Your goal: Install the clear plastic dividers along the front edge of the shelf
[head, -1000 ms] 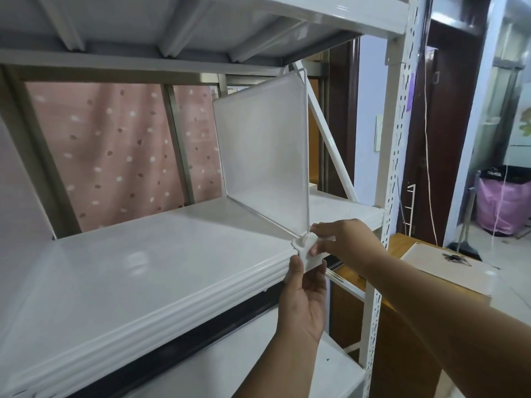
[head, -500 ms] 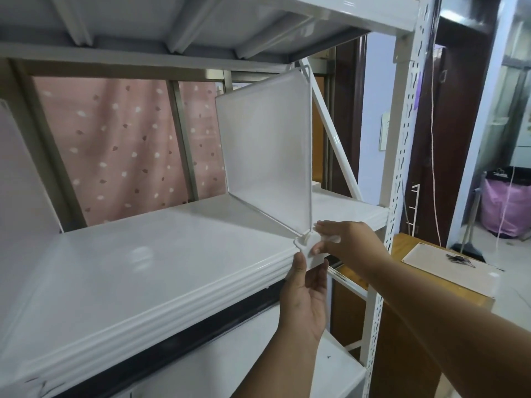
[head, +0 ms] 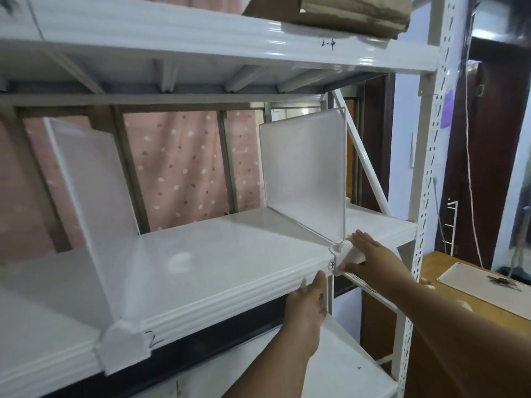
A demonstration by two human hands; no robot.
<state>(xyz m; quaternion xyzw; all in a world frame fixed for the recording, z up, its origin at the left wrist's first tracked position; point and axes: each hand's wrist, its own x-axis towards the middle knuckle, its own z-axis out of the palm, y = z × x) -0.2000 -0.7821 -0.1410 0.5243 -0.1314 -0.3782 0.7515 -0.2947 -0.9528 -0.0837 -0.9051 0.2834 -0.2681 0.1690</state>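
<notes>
Fingers [head: 346,267] of the right hand [head: 373,258] are spread around the white foot clip [head: 349,255] of the right-hand divider [head: 304,173], thumb low against the shelf's front edge and the other fingers over the clip's top, so the hand has a loose pinch on that clip. That clear plastic divider stands upright on the white metal shelf [head: 201,262], running from front lip to back, near the perforated right upright [head: 425,196]. Beside the clip a handwritten "3" shows on the lip.

The left hand [head: 307,308] reaches up from below, fingertips curled onto the ribbed front lip just left of the clip; it grips only the lip, holding no loose part.

A second clear divider [head: 94,196] stands upright further left on the same shelf, its clip [head: 123,349] seated over the front edge next to a handwritten "2". Behind the rack hangs a pink spotted curtain [head: 184,168]. On the upper shelf rests a brown cardboard box [head: 350,10]. To the right stands a wooden table [head: 465,297] with a sheet of paper [head: 485,282] on it.
</notes>
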